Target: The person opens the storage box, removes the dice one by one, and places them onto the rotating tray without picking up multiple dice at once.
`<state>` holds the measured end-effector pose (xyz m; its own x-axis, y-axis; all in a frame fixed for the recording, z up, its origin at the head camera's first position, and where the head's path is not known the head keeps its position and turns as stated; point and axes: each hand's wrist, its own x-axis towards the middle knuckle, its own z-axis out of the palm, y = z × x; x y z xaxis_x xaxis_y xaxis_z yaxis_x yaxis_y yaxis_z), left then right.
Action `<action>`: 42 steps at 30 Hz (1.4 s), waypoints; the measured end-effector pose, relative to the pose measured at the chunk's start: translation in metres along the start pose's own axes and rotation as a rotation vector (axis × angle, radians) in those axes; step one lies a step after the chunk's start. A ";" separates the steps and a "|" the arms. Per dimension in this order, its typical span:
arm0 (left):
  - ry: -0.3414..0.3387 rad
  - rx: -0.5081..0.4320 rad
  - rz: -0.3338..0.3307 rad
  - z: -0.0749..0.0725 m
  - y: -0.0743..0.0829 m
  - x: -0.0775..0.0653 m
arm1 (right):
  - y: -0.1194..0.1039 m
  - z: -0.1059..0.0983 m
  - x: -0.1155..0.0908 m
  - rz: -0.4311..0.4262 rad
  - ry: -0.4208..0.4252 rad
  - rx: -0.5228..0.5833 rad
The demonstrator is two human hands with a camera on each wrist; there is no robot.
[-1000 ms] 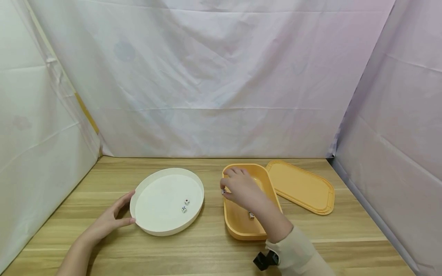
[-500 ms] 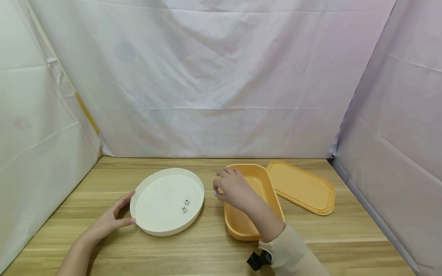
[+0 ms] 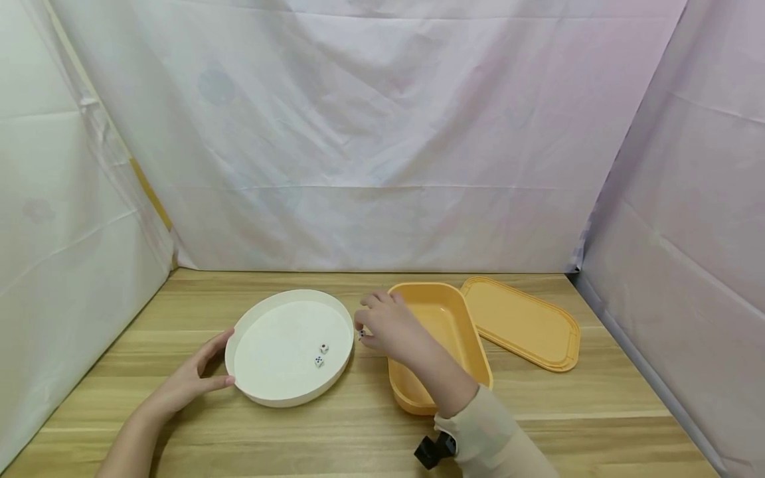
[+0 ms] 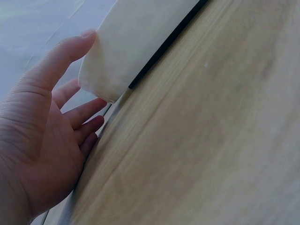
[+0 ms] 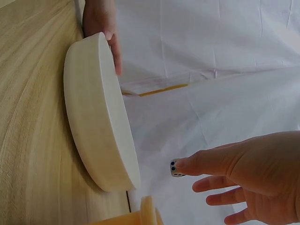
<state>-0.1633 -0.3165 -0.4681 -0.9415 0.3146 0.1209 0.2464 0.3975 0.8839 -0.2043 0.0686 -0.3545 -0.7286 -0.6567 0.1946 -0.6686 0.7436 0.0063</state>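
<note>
My right hand (image 3: 391, 328) pinches a small white die (image 5: 176, 168) between thumb and fingertip. It is in the gap between the round white tray (image 3: 275, 345) and the orange box (image 3: 412, 395), with the forearm passing over the box. Two more dice rest inside the tray toward its right side: one die (image 3: 324, 348) and, just in front of it, another die (image 3: 319, 362). At the tray's left rim my left hand (image 3: 188, 382) rests with spread thumb and fingers touching the wall. The left wrist view shows those fingers (image 4: 86, 112) loosely extended.
A flat orange lid (image 3: 522, 325) lies on the wooden table (image 3: 299, 438) behind and to the right of the box. Pale cloth (image 3: 370, 133) hangs along the back and both sides. Part of the box's inside is hidden under the right arm.
My right hand has moved left from above the orange box toward the tray, carrying the die. A die seen in the box earlier is now out of sight. The left hand stays put.
</note>
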 end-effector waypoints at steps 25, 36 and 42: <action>0.003 0.004 -0.001 0.001 0.002 0.001 | -0.026 0.006 0.017 -0.041 -0.032 -0.041; 0.009 -0.002 -0.014 0.002 0.004 -0.002 | -0.032 0.012 0.023 -0.029 -0.062 -0.052; 0.009 0.002 -0.006 0.002 0.004 -0.002 | -0.033 0.014 0.023 -0.030 -0.067 -0.043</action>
<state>-0.1595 -0.3141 -0.4653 -0.9448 0.3049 0.1199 0.2416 0.4013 0.8835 -0.2016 0.0273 -0.3644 -0.7173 -0.6850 0.1274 -0.6846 0.7269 0.0540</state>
